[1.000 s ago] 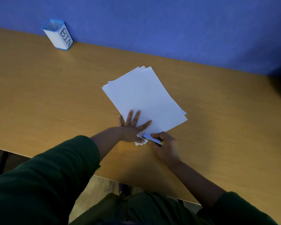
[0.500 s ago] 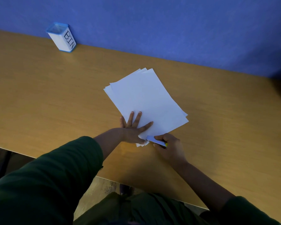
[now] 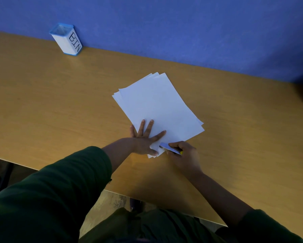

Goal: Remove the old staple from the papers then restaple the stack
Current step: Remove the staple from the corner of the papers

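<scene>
Apparently mid-removal: left hand presses the papers flat, right hand grips a staple remover needing careful prying.

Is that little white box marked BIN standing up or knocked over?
Upright. The small white box with blue rims marked BIN stands on its base on the wooden desk by the blue wall, open top facing up. Its contents cannot be seen.

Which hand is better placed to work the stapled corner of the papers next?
Right. The right hand already grips the small tool at the near corner of the papers, while the left hand lies flat, pinning the stack to the table.
</scene>
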Demonstrator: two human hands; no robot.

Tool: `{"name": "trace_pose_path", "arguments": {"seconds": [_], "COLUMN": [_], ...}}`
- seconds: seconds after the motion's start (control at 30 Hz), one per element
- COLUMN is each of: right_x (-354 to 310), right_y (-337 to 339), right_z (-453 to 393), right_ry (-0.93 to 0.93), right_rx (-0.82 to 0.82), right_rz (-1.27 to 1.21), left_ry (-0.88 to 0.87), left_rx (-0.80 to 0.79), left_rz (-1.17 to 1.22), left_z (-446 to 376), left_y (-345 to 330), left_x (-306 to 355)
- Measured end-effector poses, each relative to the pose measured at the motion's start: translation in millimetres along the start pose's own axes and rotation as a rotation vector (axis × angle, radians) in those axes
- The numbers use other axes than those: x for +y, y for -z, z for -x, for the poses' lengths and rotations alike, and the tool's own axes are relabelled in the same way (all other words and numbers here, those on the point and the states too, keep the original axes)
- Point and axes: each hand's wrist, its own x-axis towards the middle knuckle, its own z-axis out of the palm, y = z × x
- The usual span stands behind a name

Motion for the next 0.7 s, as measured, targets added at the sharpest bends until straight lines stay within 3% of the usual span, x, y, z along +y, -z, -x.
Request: {"name": "trace_pose_path", "arguments": {"seconds": [0.37, 0.7], "right_x": [3, -2], "right_y": [-9, -6], "right_z": [3, -2], "right_ry": [0.264, -0.032], "right_rx": [0.001, -0.046], "right_rz": [0.214, -0.039], "left_ry": [0.016, 0.014], "left_rx": [0.001, -0.006], "left_rz": [-0.036, -0.001], "left_z": [-2, -4], "left_y": [-1, -2], "left_x": [0, -1]}}
